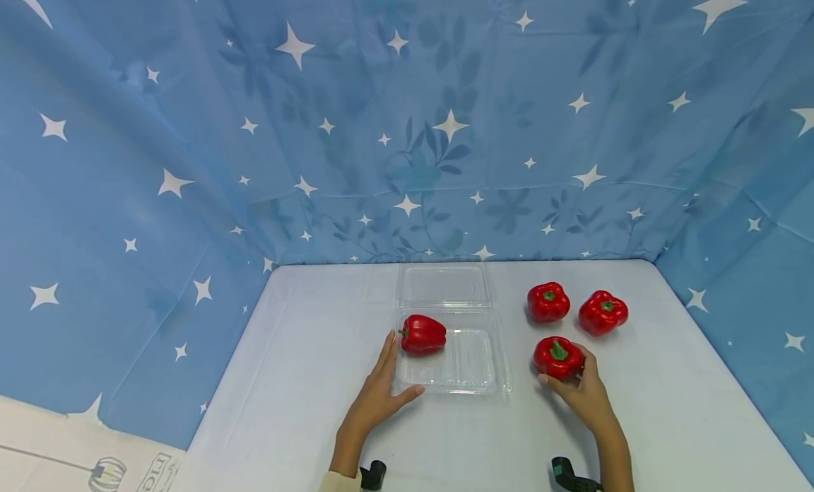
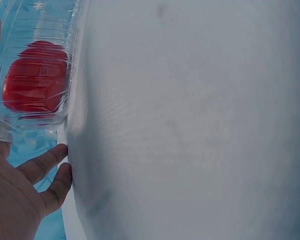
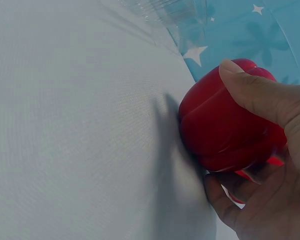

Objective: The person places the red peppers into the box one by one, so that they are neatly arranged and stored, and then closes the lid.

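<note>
A clear plastic clamshell box point(image 1: 473, 368) lies with its lid folded back on the white table, and one red bell pepper point(image 1: 425, 335) lies on its side in its left part. My left hand point(image 1: 374, 401) is at the box's near left corner, fingers extended along its left side and thumb spread by the front edge. Through the clear wall, the left wrist view shows the same pepper point(image 2: 37, 82). To the right of the box, my right hand point(image 1: 588, 394) grips another red bell pepper point(image 1: 550, 356), thumb on one side and fingers on the other; its green stem faces up.
Two more red bell peppers point(image 1: 548, 302) point(image 1: 603, 313) stand behind my right hand. The opened lid point(image 1: 444, 285) lies toward the back of the table point(image 1: 305, 350). Blue star-patterned cloth point(image 1: 356, 145) hangs behind and at both sides.
</note>
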Tool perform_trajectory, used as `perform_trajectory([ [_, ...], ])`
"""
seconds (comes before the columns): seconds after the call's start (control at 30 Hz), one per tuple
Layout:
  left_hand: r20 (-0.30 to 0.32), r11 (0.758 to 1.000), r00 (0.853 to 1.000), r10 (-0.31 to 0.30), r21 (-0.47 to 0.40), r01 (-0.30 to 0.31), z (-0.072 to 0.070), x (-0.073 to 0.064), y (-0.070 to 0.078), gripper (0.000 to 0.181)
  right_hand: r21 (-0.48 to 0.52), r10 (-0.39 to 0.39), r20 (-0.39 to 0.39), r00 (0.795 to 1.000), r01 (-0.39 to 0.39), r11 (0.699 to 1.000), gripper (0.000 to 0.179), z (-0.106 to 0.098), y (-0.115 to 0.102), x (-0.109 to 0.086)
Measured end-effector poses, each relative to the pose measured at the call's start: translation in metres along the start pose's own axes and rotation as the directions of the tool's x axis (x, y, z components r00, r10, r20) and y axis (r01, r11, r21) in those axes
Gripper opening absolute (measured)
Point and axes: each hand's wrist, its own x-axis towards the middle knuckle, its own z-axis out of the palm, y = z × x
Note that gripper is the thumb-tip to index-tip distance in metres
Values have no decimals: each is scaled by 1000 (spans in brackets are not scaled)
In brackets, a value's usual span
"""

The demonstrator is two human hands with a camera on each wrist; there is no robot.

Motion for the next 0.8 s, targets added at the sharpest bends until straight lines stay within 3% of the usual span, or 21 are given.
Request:
perform_trajectory([
  [0.8, 5, 1000, 1000, 5, -6, -5, -1, 0, 1, 105, -17, 41, -48, 998, -42, 999, 112, 3, 1, 1],
])
